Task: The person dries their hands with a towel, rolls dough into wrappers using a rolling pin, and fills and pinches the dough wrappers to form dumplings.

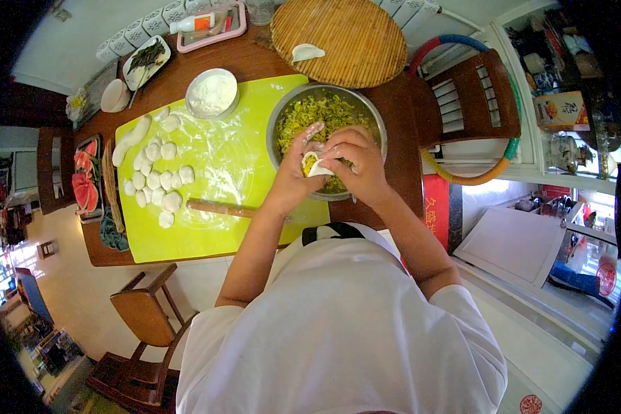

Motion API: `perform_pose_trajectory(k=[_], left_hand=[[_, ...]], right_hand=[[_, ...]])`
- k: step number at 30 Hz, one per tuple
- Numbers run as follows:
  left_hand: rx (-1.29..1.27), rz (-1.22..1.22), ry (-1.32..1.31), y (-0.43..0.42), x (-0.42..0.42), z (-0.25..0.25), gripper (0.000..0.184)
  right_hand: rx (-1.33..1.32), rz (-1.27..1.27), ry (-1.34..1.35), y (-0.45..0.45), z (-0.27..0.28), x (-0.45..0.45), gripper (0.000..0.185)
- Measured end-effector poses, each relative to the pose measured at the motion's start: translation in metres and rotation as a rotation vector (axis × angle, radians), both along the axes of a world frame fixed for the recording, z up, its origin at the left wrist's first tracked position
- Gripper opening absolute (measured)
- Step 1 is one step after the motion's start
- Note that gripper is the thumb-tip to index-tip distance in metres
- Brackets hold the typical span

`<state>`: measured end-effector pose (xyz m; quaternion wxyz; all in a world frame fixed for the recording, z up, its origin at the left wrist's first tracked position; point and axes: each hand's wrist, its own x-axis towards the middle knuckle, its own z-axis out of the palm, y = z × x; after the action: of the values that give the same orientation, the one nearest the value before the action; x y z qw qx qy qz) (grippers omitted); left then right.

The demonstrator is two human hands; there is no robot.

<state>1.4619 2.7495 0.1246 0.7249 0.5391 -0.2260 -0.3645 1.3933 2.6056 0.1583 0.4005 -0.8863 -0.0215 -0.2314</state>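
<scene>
Over a metal bowl (383, 131) of chopped green-yellow filling (324, 114), a dumpling (315, 165) is held between both hands. Its white wrapper is folded partway, and yellow filling shows inside. My left hand (298, 169) cups the dumpling from the left, with floury fingertips. The fingers of my right hand (355, 162) pinch the wrapper's right edge. On a round bamboo tray (345, 41) behind the bowl lies one finished-looking dumpling (308, 52). A rolling pin (221, 208) rests on the lime-green mat (255, 103), its right end hidden behind my left forearm.
Several dough pieces (165, 181) and a dough roll (132, 141) lie on the mat's left side. A bowl of flour (212, 94) stands at the mat's back edge. Further left are a plate of dark greens (147, 61) and watermelon slices (84, 190). A wooden chair (472, 96) stands right.
</scene>
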Motion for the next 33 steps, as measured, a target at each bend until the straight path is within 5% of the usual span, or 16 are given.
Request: perform_pose_trajectory(k=[5,8,13,23,28,31,33], left_hand=[[0.040,0.022,-0.152,-0.001,0.000,-0.006,0.071],[0.079,-0.017,0.039,-0.002,-0.003,-0.008,0.062],[-0.206,0.111,0.505,-0.001,-0.007,-0.006,0.053],[-0.300,0.101,0.528,0.001,-0.007,-0.002,0.054],[-0.317,-0.011,0.538,0.003,-0.007,0.009,0.058],[-0.301,-0.077,0.530,0.001,-0.009,0.004,0.057],[-0.214,-0.090,0.436,0.001,-0.010,0.003,0.056]], right_hand=[[-0.064,-0.020,-0.041,-0.001,0.002,-0.001,0.012],[-0.115,-0.019,-0.016,0.000,0.003,-0.002,0.019],[-0.108,-0.222,-0.110,0.003,0.018,-0.009,0.037],[-0.239,-0.115,-0.177,0.001,0.002,-0.012,0.036],[0.148,-0.132,-0.015,0.004,0.012,-0.010,0.073],[0.013,0.008,0.066,0.001,0.003,-0.005,0.085],[-0.031,0.043,0.056,0.002,0.001,-0.004,0.075]])
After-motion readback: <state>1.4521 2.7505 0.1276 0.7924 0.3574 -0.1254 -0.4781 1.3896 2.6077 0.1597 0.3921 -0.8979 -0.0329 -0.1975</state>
